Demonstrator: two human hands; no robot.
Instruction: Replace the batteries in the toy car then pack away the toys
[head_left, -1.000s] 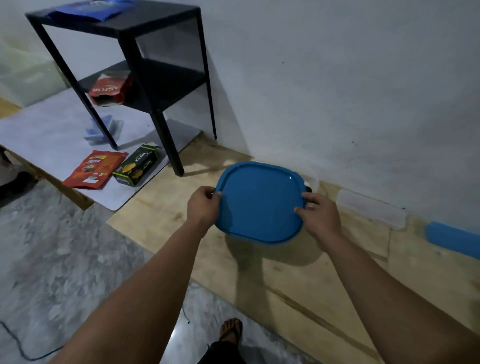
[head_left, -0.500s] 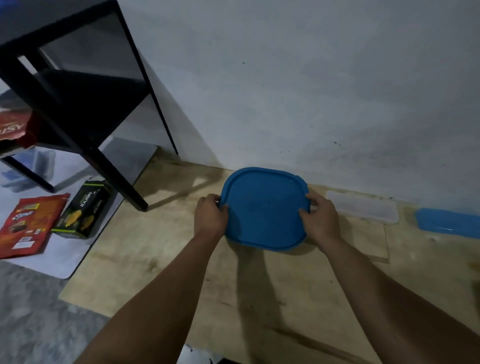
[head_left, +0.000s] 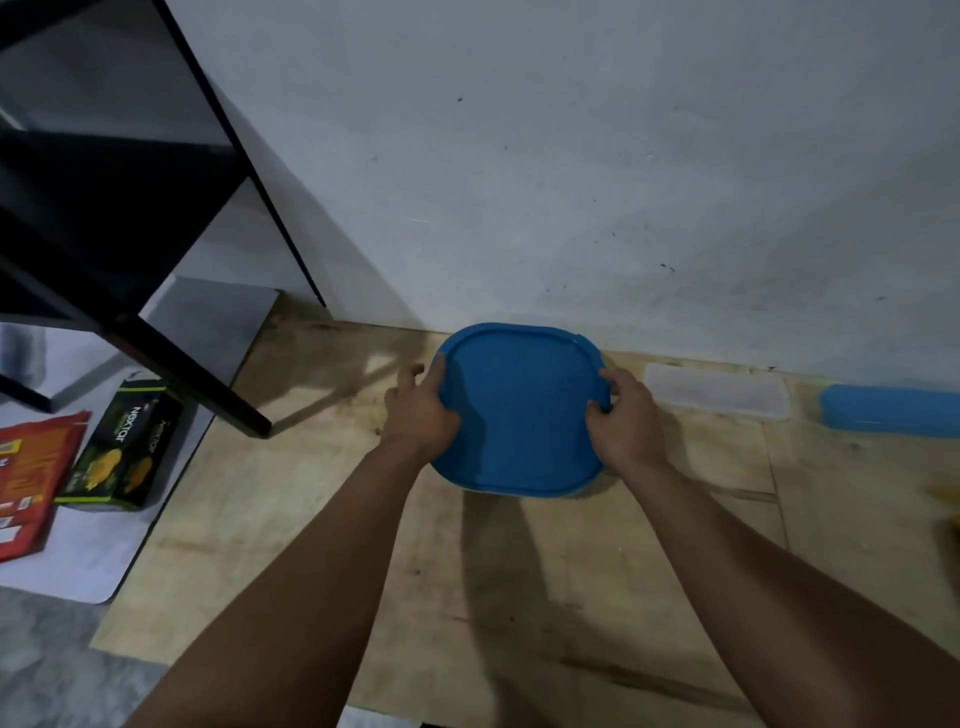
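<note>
A square container with a blue lid (head_left: 519, 410) sits low over the plywood floor (head_left: 519, 597), close to the white wall. Only the lid and a thin pale edge of the box under it show; what is inside is hidden. My left hand (head_left: 420, 410) grips the lid's left edge, thumb on top and fingers curled down the side. My right hand (head_left: 626, 415) grips the right edge the same way. No toy car or batteries are in view.
A black shelf frame (head_left: 156, 291) stands at the left, one leg ending near the plywood edge. A dark snack box (head_left: 124, 447) and a red packet (head_left: 31, 483) lie on a white mat. A clear lid (head_left: 719, 397) and a blue container (head_left: 888, 410) lie by the wall at right.
The container has come down from mid-air toward the plywood by the wall, both hands still on its sides. My view has moved closer and to the right.
</note>
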